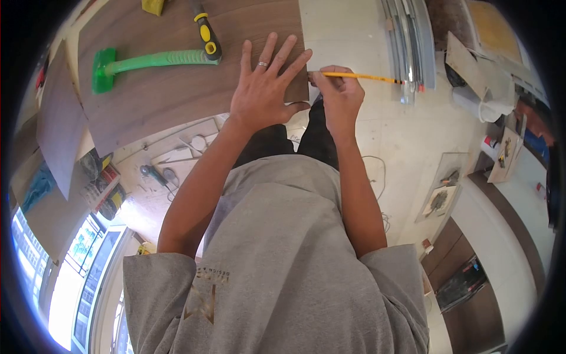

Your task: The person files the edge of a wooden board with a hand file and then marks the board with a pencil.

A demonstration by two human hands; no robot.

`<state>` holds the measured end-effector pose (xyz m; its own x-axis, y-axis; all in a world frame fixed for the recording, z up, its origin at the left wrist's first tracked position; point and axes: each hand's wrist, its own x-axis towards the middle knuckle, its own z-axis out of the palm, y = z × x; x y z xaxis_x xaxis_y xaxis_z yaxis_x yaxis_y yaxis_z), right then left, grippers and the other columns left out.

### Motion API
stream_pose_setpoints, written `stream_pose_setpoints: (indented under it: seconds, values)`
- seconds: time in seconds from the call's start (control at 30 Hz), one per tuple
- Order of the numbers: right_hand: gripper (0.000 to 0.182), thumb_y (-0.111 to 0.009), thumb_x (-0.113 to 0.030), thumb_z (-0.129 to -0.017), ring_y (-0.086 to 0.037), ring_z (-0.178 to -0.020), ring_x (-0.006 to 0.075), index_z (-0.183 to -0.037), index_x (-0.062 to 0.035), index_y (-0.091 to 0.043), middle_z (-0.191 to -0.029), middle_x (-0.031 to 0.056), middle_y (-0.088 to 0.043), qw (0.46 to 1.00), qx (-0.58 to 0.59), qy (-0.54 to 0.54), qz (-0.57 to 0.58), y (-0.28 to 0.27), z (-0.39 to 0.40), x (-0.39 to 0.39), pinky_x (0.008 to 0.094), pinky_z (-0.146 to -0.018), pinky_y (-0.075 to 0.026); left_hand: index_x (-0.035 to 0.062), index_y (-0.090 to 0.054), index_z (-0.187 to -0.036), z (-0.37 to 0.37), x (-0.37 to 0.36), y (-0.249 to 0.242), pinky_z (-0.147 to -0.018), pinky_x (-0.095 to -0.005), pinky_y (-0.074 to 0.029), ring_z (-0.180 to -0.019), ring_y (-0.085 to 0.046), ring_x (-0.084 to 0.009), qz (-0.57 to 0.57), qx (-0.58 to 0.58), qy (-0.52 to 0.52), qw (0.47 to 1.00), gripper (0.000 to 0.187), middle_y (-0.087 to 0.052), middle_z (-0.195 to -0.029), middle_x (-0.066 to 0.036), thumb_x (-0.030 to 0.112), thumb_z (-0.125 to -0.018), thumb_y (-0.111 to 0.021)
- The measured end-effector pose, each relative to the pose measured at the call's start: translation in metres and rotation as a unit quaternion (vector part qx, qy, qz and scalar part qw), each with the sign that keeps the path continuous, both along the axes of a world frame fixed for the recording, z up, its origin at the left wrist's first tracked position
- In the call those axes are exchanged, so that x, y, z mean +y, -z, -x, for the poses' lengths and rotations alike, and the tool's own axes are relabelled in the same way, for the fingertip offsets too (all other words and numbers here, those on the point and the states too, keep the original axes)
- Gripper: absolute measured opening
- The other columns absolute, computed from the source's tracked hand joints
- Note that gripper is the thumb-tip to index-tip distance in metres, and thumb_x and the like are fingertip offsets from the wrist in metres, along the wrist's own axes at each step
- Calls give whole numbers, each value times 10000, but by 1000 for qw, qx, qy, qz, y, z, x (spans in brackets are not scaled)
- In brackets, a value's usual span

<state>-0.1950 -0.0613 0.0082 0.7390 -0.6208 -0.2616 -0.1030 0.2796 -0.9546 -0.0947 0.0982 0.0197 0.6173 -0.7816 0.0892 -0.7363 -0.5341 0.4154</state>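
Observation:
My left hand [265, 88] lies flat with fingers spread on a dark wood-grain board [159, 91], near its right-hand corner. A ring circles one finger. Just past the board's right edge, my right hand [339, 97] pinches a yellow pencil [368, 76], its tip end at the board's edge and its length pointing right. A green mallet [147, 61] rests on the board, left of my left hand. The black-and-yellow handle [205, 32] of another tool lies across the mallet's handle end.
Long metal strips [407, 41] stand beyond the pencil's far end. A white bin [492, 97] holds offcuts at the right. A power tool [154, 174] with a cord lies on the floor, lower left. Thin panels [59, 118] lean left of the board.

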Motion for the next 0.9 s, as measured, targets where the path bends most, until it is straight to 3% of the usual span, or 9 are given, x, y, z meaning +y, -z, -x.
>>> stream_pose_setpoints:
  seconds: [0.13,0.23,0.4,0.6,0.73,0.83,0.9]
  values:
    - [186,-773,54,-1014,-787,-979,187,-1182,66,-694,-1053,149,-792,999,40,-8,26,0,12,5,316,-905,-636,361,-457,-1741,0,0,-1,-1381,-711,-106,-1724,-263,-351,-8,2,2,1000,1156,-365,-1844,-45,619,-726,-948]
    - [186,-814,27,-983,-761,-936,127,-1133,46,-708,-1005,105,-786,999,29,5,30,6,11,5,278,-832,-610,358,-455,-1743,-2,1,0,-1378,-718,-104,-1724,-263,-355,-3,1,5,1000,1164,-364,-1845,-48,619,-722,-950]
    - [195,-838,-5,-973,-746,-887,112,-1118,35,-714,-976,89,-791,998,19,-2,57,7,-3,1,266,-814,-598,354,-441,-1751,-2,0,-1,-1376,-719,-108,-1727,-258,-354,-1,-1,4,1000,1181,-366,-1843,-51,619,-719,-952]
    - [163,-833,-9,-968,-730,-851,99,-1080,40,-725,-941,74,-794,998,21,7,65,4,-13,-2,265,-790,-590,260,-415,-1770,-1,0,2,-1377,-714,-93,-1732,-247,-356,-2,-1,3,1000,1226,-352,-1851,-56,653,-730,-931]
    - [143,-822,-5,-956,-745,-847,134,-1058,45,-735,-937,93,-791,992,78,-54,85,4,8,-12,288,-792,-601,230,-441,-1757,-6,1,-2,-1379,-709,-67,-1731,-247,-363,-3,-3,17,1000,1117,-356,-1850,-69,758,-841,-800]
    - [196,-789,22,-968,-791,-902,221,-1141,63,-705,-1002,159,-795,996,45,18,-79,-6,56,-27,330,-871,-647,274,-507,-1722,-4,8,-4,-1380,-707,-47,-1730,-245,-378,-17,-1,57,998,949,-374,-1844,-71,781,-941,-691]
    - [178,-784,-11,-983,-796,-901,233,-1132,53,-709,-998,166,-794,991,51,92,-79,5,90,-40,345,-877,-660,302,-580,-1677,4,23,-10,-1380,-707,-35,-1729,-242,-389,-35,3,106,994,822,-401,-1833,-72,760,-997,-641]
